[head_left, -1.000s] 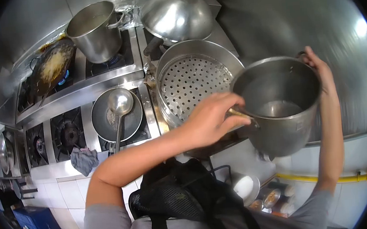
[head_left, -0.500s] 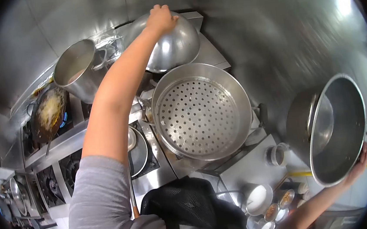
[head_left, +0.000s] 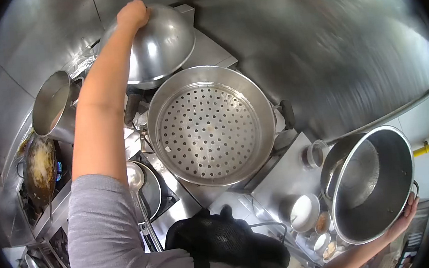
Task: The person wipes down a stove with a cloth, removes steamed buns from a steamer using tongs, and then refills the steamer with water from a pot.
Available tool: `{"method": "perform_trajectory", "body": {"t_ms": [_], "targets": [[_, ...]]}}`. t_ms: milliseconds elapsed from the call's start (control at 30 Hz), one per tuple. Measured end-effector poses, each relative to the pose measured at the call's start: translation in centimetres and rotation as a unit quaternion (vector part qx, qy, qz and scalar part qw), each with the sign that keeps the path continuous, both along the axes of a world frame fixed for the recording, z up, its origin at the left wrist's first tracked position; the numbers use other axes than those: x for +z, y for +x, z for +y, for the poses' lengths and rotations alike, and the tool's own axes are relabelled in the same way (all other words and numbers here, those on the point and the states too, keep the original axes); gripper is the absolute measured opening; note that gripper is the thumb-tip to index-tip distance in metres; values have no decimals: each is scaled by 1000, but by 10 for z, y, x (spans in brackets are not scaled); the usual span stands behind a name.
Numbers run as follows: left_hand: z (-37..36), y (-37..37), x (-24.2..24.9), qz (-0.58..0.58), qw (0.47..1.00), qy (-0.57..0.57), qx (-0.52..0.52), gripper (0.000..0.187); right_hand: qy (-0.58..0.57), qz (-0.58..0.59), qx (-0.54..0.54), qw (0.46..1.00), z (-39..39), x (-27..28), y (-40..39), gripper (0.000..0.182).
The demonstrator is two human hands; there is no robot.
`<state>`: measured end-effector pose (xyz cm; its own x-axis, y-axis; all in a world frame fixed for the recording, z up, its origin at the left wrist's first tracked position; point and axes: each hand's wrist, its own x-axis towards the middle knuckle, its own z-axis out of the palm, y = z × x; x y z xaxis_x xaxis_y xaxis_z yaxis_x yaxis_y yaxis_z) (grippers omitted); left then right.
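My left hand (head_left: pixel 133 14) is closed at the top of a domed metal lid (head_left: pixel 165 41), and the grip itself is hidden by the fingers. The lid is at the back, behind a wide steamer pot (head_left: pixel 209 129) with a perforated metal tray inside. My right hand (head_left: pixel 404 215) grips a large, deep metal pot (head_left: pixel 372 191) at its rim near a side handle. This pot is tilted, with its open mouth facing right and towards me. Only a wet-looking sheen shows on its inner bottom.
At left, a tall pot (head_left: pixel 51 105) holds liquid, and a wok (head_left: pixel 40 172) with frothing contents sits by a blue flame. A ladle (head_left: pixel 136 179) rests in a pan (head_left: pixel 152 195). Several containers, including a bowl of white contents (head_left: pixel 303 213), stand at right near a yellow pipe (head_left: pixel 427 147).
The large pot in my right hand has come lower and closer to me. My left hand stays on the lid. The whole view has shifted, so the stove things appear further left.
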<state>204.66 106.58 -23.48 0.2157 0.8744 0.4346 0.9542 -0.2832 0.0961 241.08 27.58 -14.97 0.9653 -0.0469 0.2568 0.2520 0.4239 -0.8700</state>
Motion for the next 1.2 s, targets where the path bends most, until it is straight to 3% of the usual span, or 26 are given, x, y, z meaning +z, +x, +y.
{"method": "perform_trajectory", "body": {"t_ms": [33,67,100,167,233,300,367,433,500,533,567,600,633,700,733,967,1033,1133,1167,1200], "targets": [[-7,-4,12,1,1000,21,-8,47,0,2,3,1000,-13,-4,9,32],[-17,-8,27,8,999,31,-20,48,2,-33,95,995,-37,-10,23,33],[-25,-10,38,10,999,31,-14,48,1,-36,77,996,-31,-11,20,34],[-45,-12,61,13,986,161,-43,46,-4,-41,42,998,-20,-11,15,35],[-99,-11,91,36,988,143,-51,46,-11,-66,-31,997,-13,-14,17,34],[-137,-8,106,6,981,179,-77,47,-6,-50,2,999,-16,-15,31,32],[-182,1,116,19,987,141,-69,47,1,-33,31,999,-25,-20,49,31],[-220,11,116,15,991,96,-90,49,46,-71,232,969,-33,-27,65,28],[-246,21,104,30,991,61,-114,51,88,-53,243,965,-33,-28,70,26],[-250,24,94,31,988,37,-145,50,120,-40,361,924,-36,-27,76,25],[-252,26,80,34,984,14,-175,49,131,-35,392,910,-40,-29,81,24],[-249,29,58,16,971,96,-217,44,141,-29,422,895,-44,-31,85,24],[-267,35,53,13,975,60,-215,42,149,-22,452,879,-46,-32,88,23],[-287,45,43,27,976,-14,-216,41,144,-1,269,952,-49,-34,88,23],[-293,49,38,28,975,-13,-218,41,136,-8,321,937,-55,-34,93,23],[-296,71,-3,62,968,-68,-232,42,138,29,271,952,-76,-32,111,22],[-296,77,-9,55,967,-98,-230,43,137,5,369,919,-82,-32,119,25],[-291,84,-12,51,965,-113,-232,42,150,2,422,894,-82,-29,118,28],[-289,86,-13,51,964,-115,-233,42,148,3,421,895,-80,-29,116,28],[-289,86,-13,55,963,-114,-238,42,154,10,345,926,-78,-29,113,29]]}}
